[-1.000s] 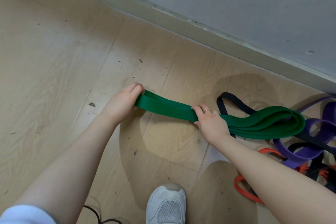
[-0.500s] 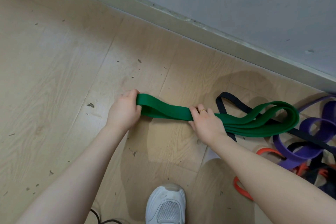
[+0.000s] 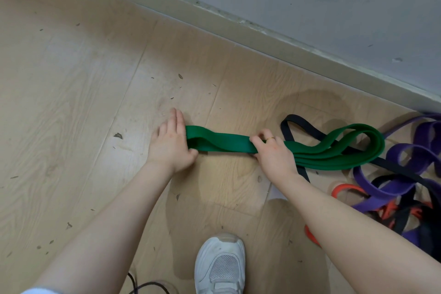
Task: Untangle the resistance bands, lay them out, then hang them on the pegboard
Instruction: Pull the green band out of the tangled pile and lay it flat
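A wide green resistance band (image 3: 224,142) lies folded along the wooden floor, its far loops curling to the right over a black band (image 3: 290,126). My left hand (image 3: 170,143) rests flat on the floor against the band's left end, fingers straight, thumb touching its lower edge. My right hand (image 3: 274,154), with a ring on one finger, pinches the band near its middle. To the right lies a tangle of purple bands (image 3: 405,150), an orange band (image 3: 343,187) and more black ones. No pegboard is in view.
A grey wall with a baseboard (image 3: 262,28) runs diagonally behind the bands. My white shoe (image 3: 219,267) stands at the bottom centre, with a thin dark cable (image 3: 143,286) beside it. Bare dusty floor stretches to the left.
The green band has come down from being held above the floor to lying on it. My left hand's fingers have let go of its end and spread flat. My right hand keeps its grip.
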Demonstrator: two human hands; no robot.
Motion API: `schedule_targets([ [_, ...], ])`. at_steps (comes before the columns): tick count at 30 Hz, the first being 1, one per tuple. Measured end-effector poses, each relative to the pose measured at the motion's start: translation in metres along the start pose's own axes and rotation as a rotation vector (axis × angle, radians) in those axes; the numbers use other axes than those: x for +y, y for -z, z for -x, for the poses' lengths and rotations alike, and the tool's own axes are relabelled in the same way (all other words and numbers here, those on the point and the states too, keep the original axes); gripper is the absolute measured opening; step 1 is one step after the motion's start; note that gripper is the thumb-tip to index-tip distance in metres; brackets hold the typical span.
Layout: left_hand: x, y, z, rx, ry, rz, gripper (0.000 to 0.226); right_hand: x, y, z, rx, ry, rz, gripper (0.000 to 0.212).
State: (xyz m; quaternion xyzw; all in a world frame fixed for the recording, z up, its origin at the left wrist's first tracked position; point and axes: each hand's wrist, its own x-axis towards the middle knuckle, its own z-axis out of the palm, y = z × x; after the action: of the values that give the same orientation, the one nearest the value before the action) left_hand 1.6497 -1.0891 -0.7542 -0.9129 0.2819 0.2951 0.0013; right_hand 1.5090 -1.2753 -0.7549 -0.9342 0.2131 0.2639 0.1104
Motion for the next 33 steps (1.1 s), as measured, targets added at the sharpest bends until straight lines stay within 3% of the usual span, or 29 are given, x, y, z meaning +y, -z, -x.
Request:
schedule_targets([
  [2, 0.013, 0.012, 0.008, 0.141, -0.027, -0.069, 0.101, -0.003, 0.000, 0.004, 0.002, -0.031, -0.042, 0.040],
  [4, 0.028, 0.012, 0.017, 0.321, -0.189, -0.208, 0.104, -0.005, 0.003, 0.005, -0.008, -0.032, -0.078, 0.047],
  [8, 0.053, -0.004, 0.024, 0.452, -0.401, -0.289, 0.079, 0.001, 0.011, 0.007, -0.061, 0.047, -0.107, 0.062],
  [10, 0.056, -0.001, 0.019, 0.400, -0.341, -0.304, 0.065, 0.005, 0.011, 0.009, -0.054, 0.066, -0.132, 0.068],
  [14, 0.055, 0.006, 0.019, 0.152, 0.006, -0.454, 0.052, 0.018, 0.002, 0.016, -0.060, 0.096, -0.237, 0.070],
  [16, 0.077, 0.006, 0.026, 0.192, -0.062, -0.472, 0.055, 0.026, -0.001, 0.019, -0.075, 0.121, -0.272, 0.069],
  [18, 0.111, -0.011, 0.028, 0.333, -0.299, -0.289, 0.059, 0.034, -0.001, 0.021, -0.083, 0.122, -0.334, 0.068],
  [20, 0.146, -0.028, 0.032, 0.136, -0.407, 0.055, 0.060, 0.042, 0.001, 0.025, -0.105, 0.151, -0.415, 0.066],
  [22, 0.165, -0.041, 0.032, -0.033, -0.363, 0.291, 0.067, 0.048, 0.002, 0.029, -0.177, 0.218, -0.393, 0.066],
  [24, 0.166, -0.056, 0.027, -0.062, -0.310, 0.337, 0.071, 0.056, 0.005, 0.032, -0.225, 0.271, -0.310, 0.058],
  [26, 0.162, -0.067, 0.022, -0.045, -0.302, 0.204, 0.071, 0.077, 0.015, 0.036, -0.101, 0.260, -0.317, 0.042],
  [28, 0.163, -0.072, 0.020, -0.030, -0.307, 0.101, 0.065, 0.113, 0.027, 0.044, 0.219, 0.099, -0.368, 0.034],
  [30, 0.170, -0.072, 0.021, -0.010, -0.295, 0.064, 0.058, 0.161, 0.036, 0.051, 0.461, -0.181, -0.344, 0.035],
  [33, 0.179, -0.071, 0.021, 0.006, -0.244, 0.074, 0.053, 0.218, 0.037, 0.060, 0.390, -0.525, -0.450, 0.052],
])
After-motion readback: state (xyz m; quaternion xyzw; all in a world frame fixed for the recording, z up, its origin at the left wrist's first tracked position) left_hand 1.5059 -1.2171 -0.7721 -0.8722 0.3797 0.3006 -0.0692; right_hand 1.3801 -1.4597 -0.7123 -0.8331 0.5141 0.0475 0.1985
